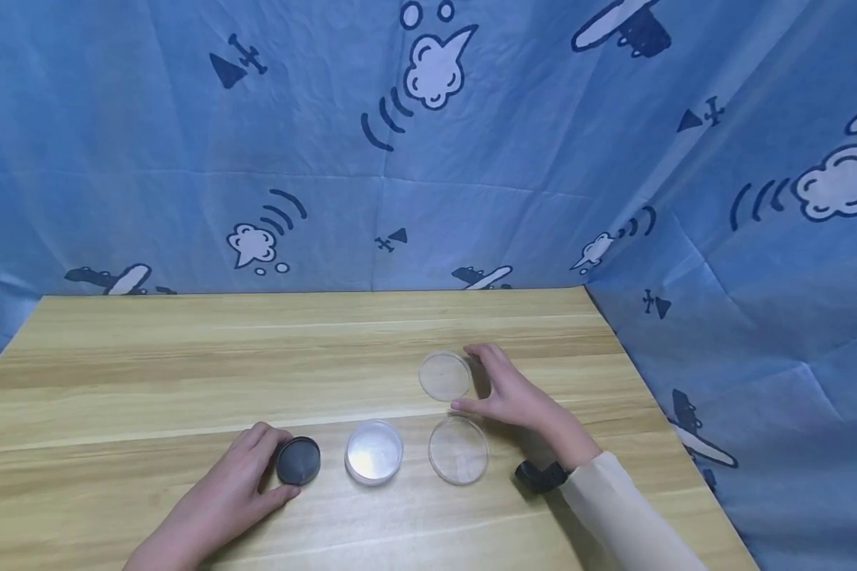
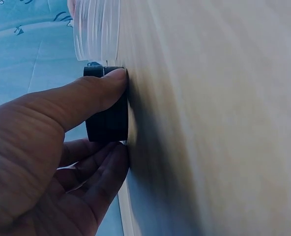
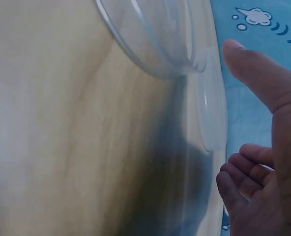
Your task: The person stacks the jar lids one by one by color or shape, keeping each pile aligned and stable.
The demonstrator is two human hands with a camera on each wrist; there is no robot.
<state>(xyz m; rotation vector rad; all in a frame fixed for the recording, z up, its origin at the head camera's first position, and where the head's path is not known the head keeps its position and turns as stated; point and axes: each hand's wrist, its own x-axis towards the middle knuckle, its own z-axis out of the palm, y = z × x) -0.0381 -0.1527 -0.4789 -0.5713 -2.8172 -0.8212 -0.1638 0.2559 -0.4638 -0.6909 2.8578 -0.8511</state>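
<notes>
My left hand grips a short black round container between thumb and fingers. In the left wrist view that hand's thumb lies over the side of the black container, with the fingers under it. Just right of it in the head view stands a stack of clear round dishes. My right hand is spread beside a shallow clear round dish, thumb and fingers apart. In the right wrist view a gap shows between thumb and fingers near this dish. Another clear dish lies nearer, below that hand.
Everything lies on a wood-grain table. A blue patterned cloth hangs behind the table and along its right side. A black device is strapped to the right wrist, at the cuff of a pale sleeve.
</notes>
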